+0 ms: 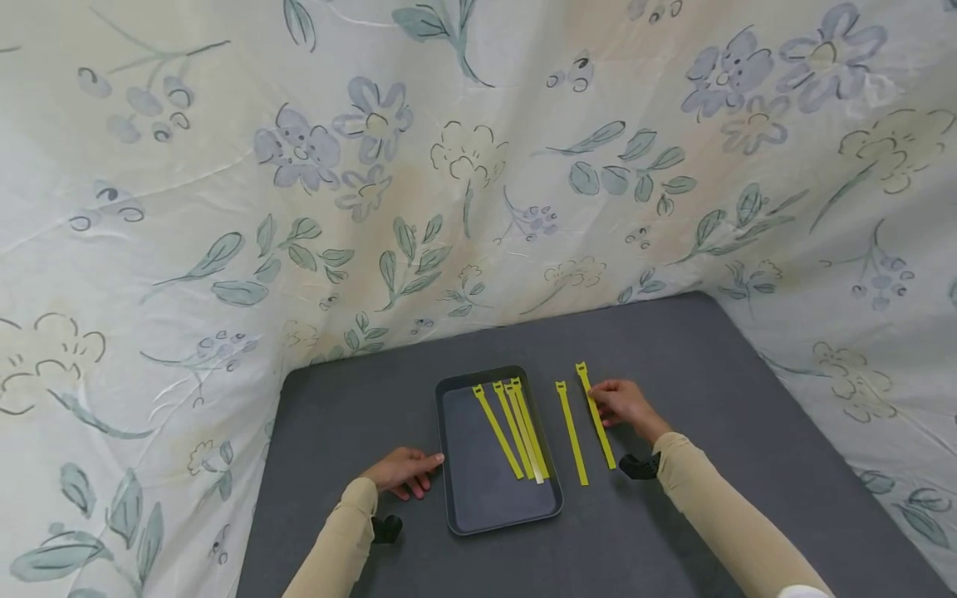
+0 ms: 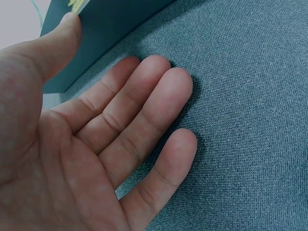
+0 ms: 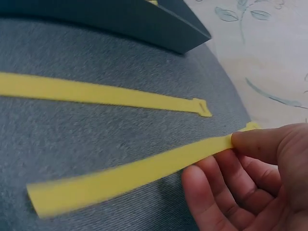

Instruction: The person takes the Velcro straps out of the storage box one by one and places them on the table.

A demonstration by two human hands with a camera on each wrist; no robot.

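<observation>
Between thumb and fingers, my right hand (image 1: 626, 405) pinches a yellow hook-and-loop cable tie (image 3: 130, 175) near its slotted head, and the tie's free end reaches out over the cloth. A second yellow cable tie (image 1: 572, 432) lies flat on the table between that hand and a dark tray (image 1: 471, 517). Several more yellow cable ties (image 1: 499, 433) lie side by side in the tray's right half. At the tray's left side my left hand (image 1: 407, 471) rests on the table, holding nothing; its thumb is at the tray's wall and its fingers are relaxed, as the left wrist view shows.
The table (image 1: 359, 399) is covered in dark grey cloth. Behind it and along its sides hangs a pale curtain (image 1: 463, 274) with a floral print. Dark straps with a black piece (image 1: 639, 467) sit at the wrists.
</observation>
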